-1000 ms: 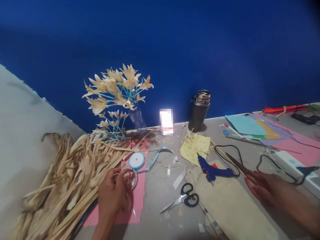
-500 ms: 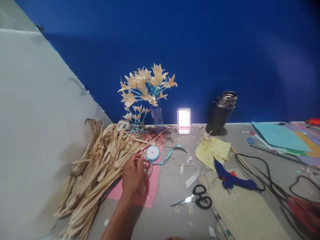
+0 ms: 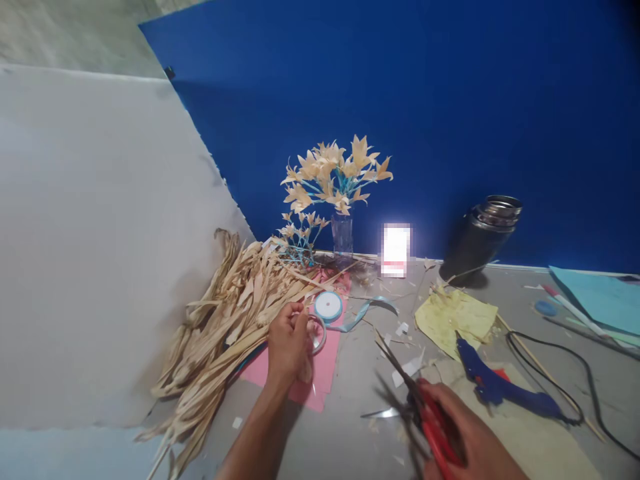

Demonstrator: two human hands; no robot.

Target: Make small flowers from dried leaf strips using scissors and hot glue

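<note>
My left hand [image 3: 289, 343] rests on a pink paper sheet [image 3: 320, 370], its fingers closed on a clear tape roll [image 3: 317, 333]. Just beyond it lies a light blue ribbon spool [image 3: 328, 306] with a loose ribbon tail [image 3: 367, 309]. My right hand [image 3: 463, 440] is at the lower right, gripping red-handled scissors [image 3: 425, 413] whose blades point up and left, slightly blurred. A pile of dried corn husks [image 3: 225, 320] spreads left of my left hand.
A vase of husk flowers [image 3: 340, 187] stands against the blue wall, beside a dark metal flask [image 3: 483, 237]. A blue glue gun [image 3: 493, 383] with black cord, yellow paper [image 3: 457, 317], cyan paper [image 3: 600, 297] and a beige board [image 3: 545, 440] lie right. Black scissors' blade [image 3: 381, 413] shows under my right hand.
The view has swung left. My right hand has come in from the right with the red-handled scissors, now over the black scissors. My left hand stays on the tape roll.
</note>
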